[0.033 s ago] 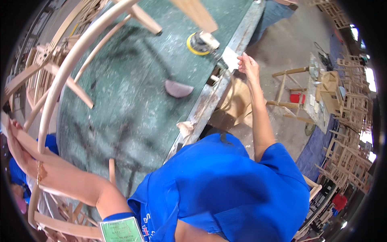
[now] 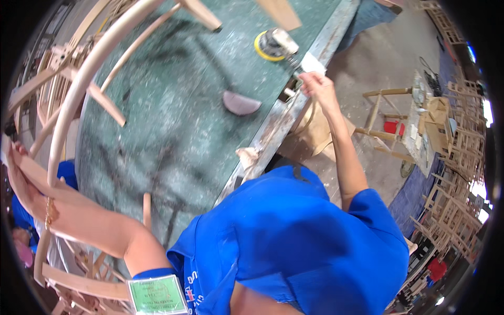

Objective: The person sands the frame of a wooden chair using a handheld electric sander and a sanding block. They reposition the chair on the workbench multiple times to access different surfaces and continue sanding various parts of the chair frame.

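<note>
At the far left, my left hand (image 2: pixel 20 170) is closed on a pale wooden chair frame (image 2: pixel 86 86). Its fingertips curl over a flat piece, and the grip itself is partly hidden. My right hand (image 2: pixel 319 90) is over the table's right edge, thumb and fingers pinched together. Just beyond its fingertips lies a white sheet (image 2: pixel 313 64). The hose of a disc sander (image 2: pixel 275 44) runs close under that hand. Whether the fingers hold anything cannot be made out. A half-round grey pad (image 2: pixel 241 103) rests on the green tabletop (image 2: pixel 194 142).
A crumpled beige cloth (image 2: pixel 248 156) sits on the table's metal edge, with brown cardboard (image 2: pixel 320 136) below. Right of it stand a wooden frame and a side table (image 2: pixel 417 142) with a red container (image 2: pixel 394 127). Stacked chair frames (image 2: pixel 454 184) line the far right. Someone in blue (image 2: pixel 23 210) is at far left.
My right hand has shifted left and nearer along the table edge, from beside the white sheet to just below it. The left hand keeps its place at the chair frame. The view has shifted slightly.
</note>
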`<state>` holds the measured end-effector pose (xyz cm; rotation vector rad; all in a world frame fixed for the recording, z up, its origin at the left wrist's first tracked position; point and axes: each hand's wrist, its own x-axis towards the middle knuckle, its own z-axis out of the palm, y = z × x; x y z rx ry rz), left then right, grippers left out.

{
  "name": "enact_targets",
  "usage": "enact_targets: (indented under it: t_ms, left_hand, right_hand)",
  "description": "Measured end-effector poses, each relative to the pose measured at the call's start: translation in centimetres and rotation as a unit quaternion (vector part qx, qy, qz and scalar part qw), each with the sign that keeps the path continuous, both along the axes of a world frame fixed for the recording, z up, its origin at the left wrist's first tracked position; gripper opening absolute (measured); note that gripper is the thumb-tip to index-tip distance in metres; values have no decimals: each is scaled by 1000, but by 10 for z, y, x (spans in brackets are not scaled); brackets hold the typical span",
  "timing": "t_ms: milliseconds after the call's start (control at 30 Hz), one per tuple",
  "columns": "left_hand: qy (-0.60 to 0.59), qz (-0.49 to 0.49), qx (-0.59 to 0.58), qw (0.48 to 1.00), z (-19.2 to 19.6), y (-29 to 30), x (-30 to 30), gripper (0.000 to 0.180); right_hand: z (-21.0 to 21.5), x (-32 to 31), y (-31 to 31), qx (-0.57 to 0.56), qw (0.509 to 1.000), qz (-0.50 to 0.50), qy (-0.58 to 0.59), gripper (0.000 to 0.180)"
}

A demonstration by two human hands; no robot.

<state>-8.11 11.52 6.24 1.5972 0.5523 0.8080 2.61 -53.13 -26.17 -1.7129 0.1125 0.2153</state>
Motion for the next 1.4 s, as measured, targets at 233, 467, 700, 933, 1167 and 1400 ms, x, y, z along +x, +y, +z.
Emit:
enact_targets:
  t_ms: [233, 467, 700, 933, 1167, 1400]
  left_hand:
    - [8, 5, 41, 999, 4, 2, 7, 26]
    - [50, 18, 76, 996, 0, -39, 4, 28]
    - [13, 47, 75, 996, 17, -97, 14, 30]
    - [9, 80, 60, 995, 14, -108, 13, 30]
    - [-15, 93, 37, 995, 21, -120, 15, 29]
    - [-8, 106, 26, 994, 21, -124, 17, 28]
  right_hand:
    - [-52, -131, 93, -307, 899, 308, -47, 42]
    - [-51, -99, 124, 68, 908, 360, 202, 34]
    - [46, 54, 220, 463, 871, 73, 146, 33]
    - [137, 142, 321, 513, 854, 5, 83, 28]
    - [237, 188, 334, 673, 735, 75, -43, 31]
    - [255, 223, 339, 714, 677, 151, -95, 19]
